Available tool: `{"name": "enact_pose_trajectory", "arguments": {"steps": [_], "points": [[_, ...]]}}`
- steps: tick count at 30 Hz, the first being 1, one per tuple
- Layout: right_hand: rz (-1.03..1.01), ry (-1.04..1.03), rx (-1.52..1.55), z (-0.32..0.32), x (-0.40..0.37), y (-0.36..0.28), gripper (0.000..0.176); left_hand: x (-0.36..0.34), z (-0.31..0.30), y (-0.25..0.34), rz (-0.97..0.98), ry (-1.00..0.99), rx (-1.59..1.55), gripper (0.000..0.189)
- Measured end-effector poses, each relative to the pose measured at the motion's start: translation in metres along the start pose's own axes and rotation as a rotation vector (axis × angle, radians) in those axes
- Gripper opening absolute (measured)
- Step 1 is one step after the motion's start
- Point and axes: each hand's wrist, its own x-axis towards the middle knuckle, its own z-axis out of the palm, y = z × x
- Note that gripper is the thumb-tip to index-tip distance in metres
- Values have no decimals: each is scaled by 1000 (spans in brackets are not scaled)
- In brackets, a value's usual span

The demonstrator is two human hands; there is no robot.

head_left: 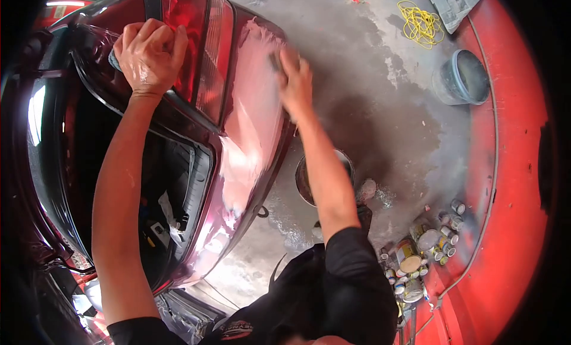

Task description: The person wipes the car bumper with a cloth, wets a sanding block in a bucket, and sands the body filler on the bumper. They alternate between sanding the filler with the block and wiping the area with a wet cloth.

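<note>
My left hand [150, 56] is closed round a bluish cloth [114, 60], of which only an edge shows, above the red tail light [187, 33]. Beside the light, the dark red car's rear corner carries a pinkish filler patch [247, 101] with pale smears lower down. My right hand [292, 80] is at the outer edge of that patch, its fingers curled round a dark, flat block [275, 62] pressed to the panel. Motion blurs the block, so its exact shape cannot be told.
The open trunk [172, 190] is at the left. A round bucket [303, 178] stands on the floor under my right forearm. A pail [461, 77], yellow cord [421, 25] and several cans [410, 259] lie near a red panel [517, 166] at the right.
</note>
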Motion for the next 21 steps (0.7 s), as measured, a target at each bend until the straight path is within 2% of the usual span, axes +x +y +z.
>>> {"name": "enact_pose_trajectory", "arguments": {"steps": [1, 4, 6, 7, 8, 10, 12, 14, 16, 19, 20, 21], "points": [[65, -35, -19, 3, 22, 5, 72, 0, 0, -1, 22, 16, -3, 32], [45, 45, -33, 4, -6, -4, 72, 1, 0, 1, 10, 12, 1, 33], [-97, 74, -64, 3, -81, -5, 81, 1, -2, 2, 7, 4, 4, 34], [-71, 25, -76, 4, -129, -8, 72, 2, -2, 2, 0, 0, 8, 35], [-75, 0, 29, -2, -162, -17, 72, 3, -2, 2, -5, 8, -2, 35], [-80, 33, 20, -3, -163, -16, 73, 2, -1, 2, -12, 7, -16, 36], [-63, 61, 7, 1, -96, 3, 69, -1, 0, 0, -1, -2, -9, 35], [68, -8, 24, -1, -4, 13, 65, -1, 3, -1, 10, 1, -2, 34], [117, -92, 35, -2, 39, 20, 63, -2, 3, -4, 17, 2, 3, 34], [31, 17, -10, -2, -28, 8, 64, -3, 2, -3, 14, -6, 10, 33], [-70, 68, -22, 0, -76, 6, 65, -2, 2, -2, 14, -4, 12, 32], [-54, 17, 56, 2, -130, 0, 77, 2, 2, -2, 9, -10, 18, 32]]}}
